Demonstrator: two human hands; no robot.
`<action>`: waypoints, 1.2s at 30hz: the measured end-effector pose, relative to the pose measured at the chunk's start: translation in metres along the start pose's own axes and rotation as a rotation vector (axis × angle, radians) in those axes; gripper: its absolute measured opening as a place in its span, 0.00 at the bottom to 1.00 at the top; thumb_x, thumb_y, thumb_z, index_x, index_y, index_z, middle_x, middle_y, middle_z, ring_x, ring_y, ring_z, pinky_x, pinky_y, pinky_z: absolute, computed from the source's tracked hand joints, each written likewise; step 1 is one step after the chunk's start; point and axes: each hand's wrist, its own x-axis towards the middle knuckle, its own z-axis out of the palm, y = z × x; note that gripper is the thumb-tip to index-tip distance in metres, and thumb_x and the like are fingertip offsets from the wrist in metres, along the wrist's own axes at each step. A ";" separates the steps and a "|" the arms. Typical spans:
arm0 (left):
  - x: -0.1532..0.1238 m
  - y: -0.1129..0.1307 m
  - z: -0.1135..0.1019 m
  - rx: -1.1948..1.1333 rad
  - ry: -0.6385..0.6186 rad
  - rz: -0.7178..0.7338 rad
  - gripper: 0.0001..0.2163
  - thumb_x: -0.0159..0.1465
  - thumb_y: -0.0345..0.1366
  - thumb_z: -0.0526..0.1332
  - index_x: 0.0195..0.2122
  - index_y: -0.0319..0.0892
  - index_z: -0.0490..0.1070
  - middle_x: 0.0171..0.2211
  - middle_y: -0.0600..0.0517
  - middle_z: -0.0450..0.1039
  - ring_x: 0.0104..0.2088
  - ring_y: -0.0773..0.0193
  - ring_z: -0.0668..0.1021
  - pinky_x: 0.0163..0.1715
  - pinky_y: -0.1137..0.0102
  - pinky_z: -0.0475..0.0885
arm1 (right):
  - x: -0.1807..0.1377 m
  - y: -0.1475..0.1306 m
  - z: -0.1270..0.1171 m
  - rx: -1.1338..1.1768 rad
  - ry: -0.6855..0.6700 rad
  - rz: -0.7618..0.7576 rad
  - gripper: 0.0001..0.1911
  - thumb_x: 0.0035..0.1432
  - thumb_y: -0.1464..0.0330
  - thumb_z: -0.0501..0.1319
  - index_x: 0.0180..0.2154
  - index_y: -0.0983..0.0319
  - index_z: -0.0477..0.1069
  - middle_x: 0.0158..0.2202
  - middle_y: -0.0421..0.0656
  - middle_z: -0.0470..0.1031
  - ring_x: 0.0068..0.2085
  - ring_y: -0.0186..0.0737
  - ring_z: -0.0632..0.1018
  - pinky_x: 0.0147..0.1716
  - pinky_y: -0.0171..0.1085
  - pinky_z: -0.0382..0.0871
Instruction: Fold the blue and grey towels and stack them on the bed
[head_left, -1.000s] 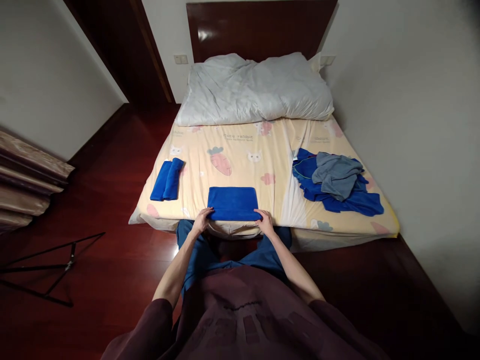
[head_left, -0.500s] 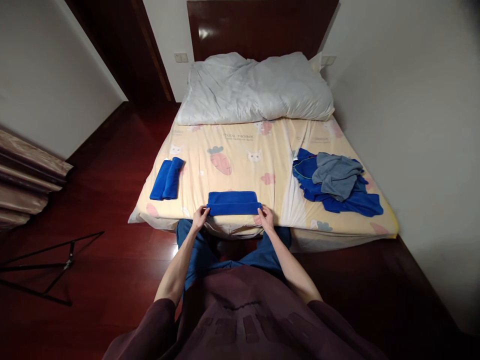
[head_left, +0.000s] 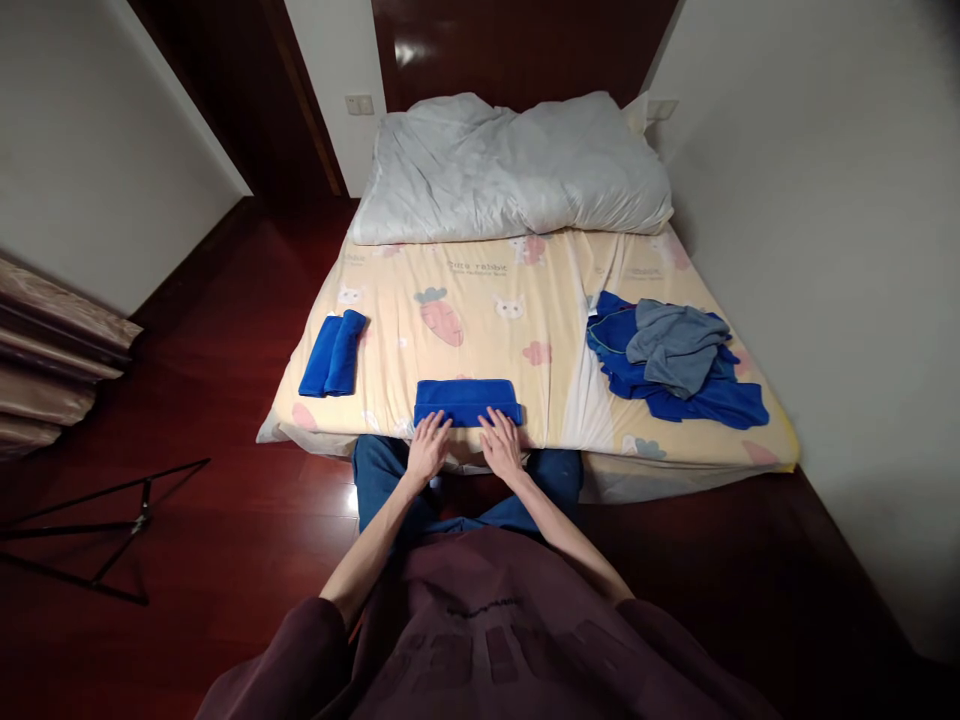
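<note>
A blue towel (head_left: 466, 392) lies folded lengthwise near the front edge of the bed, its near flap turned over the rest. My left hand (head_left: 430, 445) rests on the flap's left part with fingers spread. On the right part, my right hand (head_left: 500, 443) also lies with its fingers apart. Both palms are over the bed's edge, and only the fingertips touch the cloth. To the left, a folded blue bundle (head_left: 332, 354) shows two thick parallel rolls. At the right is a loose heap of blue cloths (head_left: 709, 402) with a grey cloth (head_left: 679, 345) on top.
The bed sheet (head_left: 480, 345) is pale yellow with carrot and rabbit prints. A light grey quilt (head_left: 510, 175) is bunched at the headboard (head_left: 517, 50). Black tripod legs (head_left: 97, 530) stand on the floor at left, below a curtain (head_left: 60, 360). A wall borders the bed's right side.
My hands have let go of the towel's two near corners and moved inward. They now lie on the folded flap with fingers spread.
</note>
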 end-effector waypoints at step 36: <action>0.021 -0.067 -0.027 -0.148 -0.191 -0.198 0.28 0.60 0.21 0.54 0.61 0.42 0.72 0.61 0.42 0.74 0.61 0.53 0.76 0.62 0.57 0.71 | 0.017 0.065 -0.024 0.157 -0.058 0.161 0.28 0.53 0.77 0.55 0.55 0.60 0.76 0.53 0.49 0.80 0.57 0.51 0.76 0.60 0.52 0.68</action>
